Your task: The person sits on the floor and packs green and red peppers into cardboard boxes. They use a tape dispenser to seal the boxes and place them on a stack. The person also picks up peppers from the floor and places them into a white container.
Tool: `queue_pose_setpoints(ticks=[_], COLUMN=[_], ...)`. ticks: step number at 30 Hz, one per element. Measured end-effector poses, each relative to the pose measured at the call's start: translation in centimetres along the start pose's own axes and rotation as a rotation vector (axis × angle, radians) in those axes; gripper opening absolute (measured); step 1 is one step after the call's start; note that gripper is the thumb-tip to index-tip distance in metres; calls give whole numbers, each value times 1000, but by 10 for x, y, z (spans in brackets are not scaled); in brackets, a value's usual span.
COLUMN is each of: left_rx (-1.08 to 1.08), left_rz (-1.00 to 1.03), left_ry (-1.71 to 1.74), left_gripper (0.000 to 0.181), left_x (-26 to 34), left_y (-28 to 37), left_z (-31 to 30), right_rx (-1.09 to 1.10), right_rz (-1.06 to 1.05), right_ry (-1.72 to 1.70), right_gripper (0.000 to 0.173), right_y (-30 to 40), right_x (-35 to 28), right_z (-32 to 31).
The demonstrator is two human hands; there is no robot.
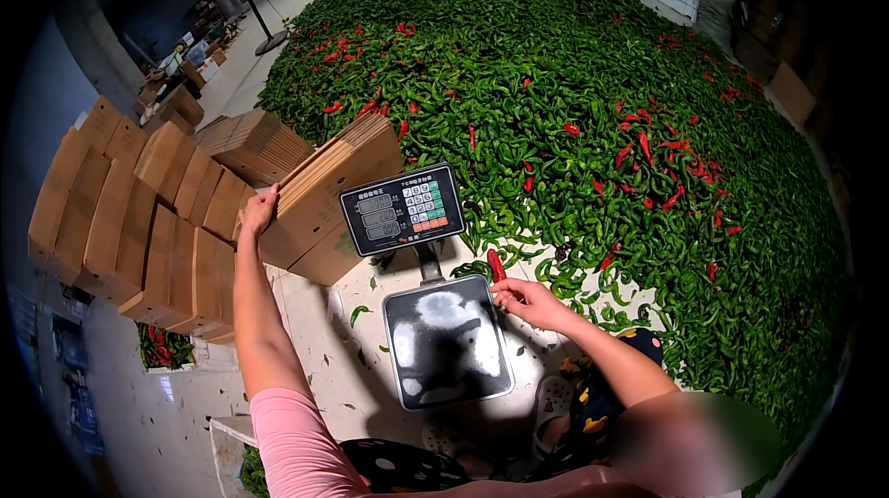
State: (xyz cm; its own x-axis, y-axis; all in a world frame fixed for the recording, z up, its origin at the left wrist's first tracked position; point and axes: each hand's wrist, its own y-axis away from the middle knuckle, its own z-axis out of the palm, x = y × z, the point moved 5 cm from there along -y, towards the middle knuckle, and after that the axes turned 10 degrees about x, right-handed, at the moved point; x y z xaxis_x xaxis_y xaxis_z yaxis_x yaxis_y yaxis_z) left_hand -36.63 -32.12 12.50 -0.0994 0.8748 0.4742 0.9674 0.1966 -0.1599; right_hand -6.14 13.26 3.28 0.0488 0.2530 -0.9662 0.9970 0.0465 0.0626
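My left hand point(258, 212) grips the near left edge of a leaning stack of flattened cardboard boxes point(326, 199). Beside that stack, an electronic platform scale shows its display and keypad head point(403, 210) on a short post. Its dark metal weighing platform point(448, 345) bears only reflections. My right hand point(531, 303) hovers at the platform's upper right corner, fingers loosely bent and holding nothing that I can see. Just above those fingertips lies a red chili pepper point(496, 265).
A huge heap of green chili peppers point(528, 95), with some red ones, covers the floor ahead and right. Closed cardboard cartons point(125, 220) are stacked at left, before a bundle of flattened boxes point(253, 147). A pedestal fan base point(271, 42) stands farther back. Foam boxes point(233, 428) hold peppers nearby.
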Motion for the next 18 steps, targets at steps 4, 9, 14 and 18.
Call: queue_pose_setpoints(ticks=[4, 9, 14, 18], left_rx=[-38, 92, 154, 290], left_rz=[10, 105, -9, 163], left_ry=[242, 206, 98, 46], left_gripper=[37, 31, 34, 35], left_x=[-14, -7, -26, -9], left_y=[-18, -22, -27, 7], left_z=[1, 4, -7, -18], right_rx=[-14, 39, 57, 65], right_rz=[-9, -1, -25, -10], right_ry=[35, 60, 143, 200], right_gripper=[26, 25, 25, 25], right_y=[3, 8, 7, 8], right_x=[-9, -13, -20, -27], right_z=[2, -8, -8, -9])
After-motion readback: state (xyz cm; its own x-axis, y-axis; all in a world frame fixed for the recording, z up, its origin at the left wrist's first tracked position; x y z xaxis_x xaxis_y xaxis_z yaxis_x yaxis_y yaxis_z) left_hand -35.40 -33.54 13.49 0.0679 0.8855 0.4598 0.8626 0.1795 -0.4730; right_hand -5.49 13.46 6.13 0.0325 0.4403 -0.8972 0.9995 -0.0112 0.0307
